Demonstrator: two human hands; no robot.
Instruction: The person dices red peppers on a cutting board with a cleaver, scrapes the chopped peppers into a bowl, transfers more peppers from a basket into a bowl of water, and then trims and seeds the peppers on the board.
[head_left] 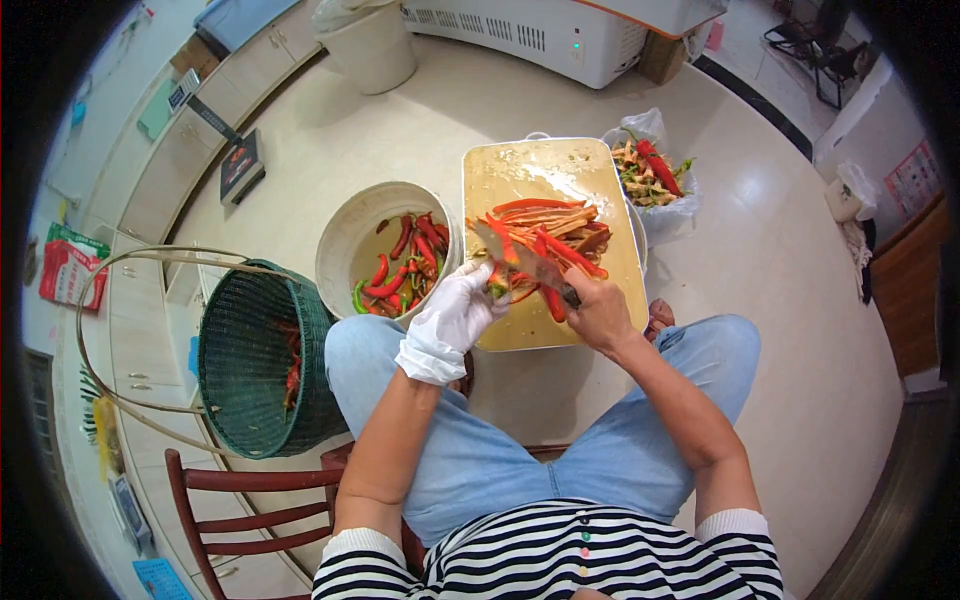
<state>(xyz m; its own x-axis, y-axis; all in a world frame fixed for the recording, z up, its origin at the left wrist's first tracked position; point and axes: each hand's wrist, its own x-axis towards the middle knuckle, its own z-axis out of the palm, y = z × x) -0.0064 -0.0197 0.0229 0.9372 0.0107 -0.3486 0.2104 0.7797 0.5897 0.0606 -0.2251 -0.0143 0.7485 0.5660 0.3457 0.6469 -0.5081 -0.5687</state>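
Peppers (548, 213) lie split beyond the knife (536, 265) the right hand (604, 314) grasps; left hand (458, 312) pinches one; bucket (342, 245) leftward holds whole ones.

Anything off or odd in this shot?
Two mild oddities. The left hand wears a white glove, while the right hand, gripping the knife, is bare. Also, a seemingly whole red pepper lies on the trimmings in the plastic bag, unlike the pale scraps around it.
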